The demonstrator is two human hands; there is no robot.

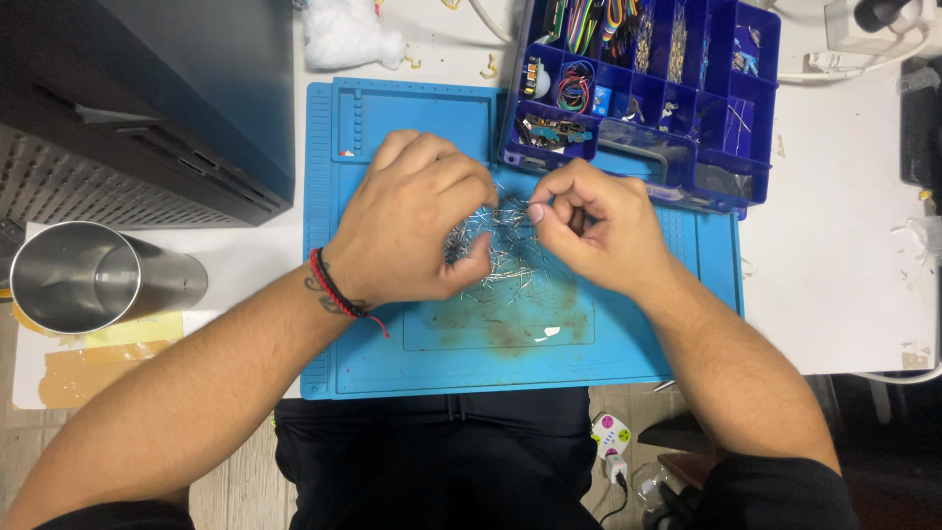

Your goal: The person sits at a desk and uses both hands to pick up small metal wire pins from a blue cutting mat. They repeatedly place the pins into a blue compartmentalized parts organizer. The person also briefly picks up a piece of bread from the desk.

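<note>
Both hands sat over the pile of thin metal pins (502,245) mid blue mat (628,344); left hand (417,221) curled, thumb pressing into the heap, right hand (589,226) pinching approx one pin just right of it, pins lying every which way

Overhead view of a white worktop (844,285), evenly lit from above, with scuffed and chipped spots near its right edge. A dark cabinet (147,98) with a perforated grey side panel fills the upper left corner. Just below it a polished steel cylinder (93,277) lies on the worktop beside yellow and tan paper sheets (98,368). White cables (854,69) run along the upper right. Below the front edge, pale wood-look flooring (245,491) shows at lower left, and a white power strip (610,437) with coloured markings rests on the floor at lower centre-right.
</note>
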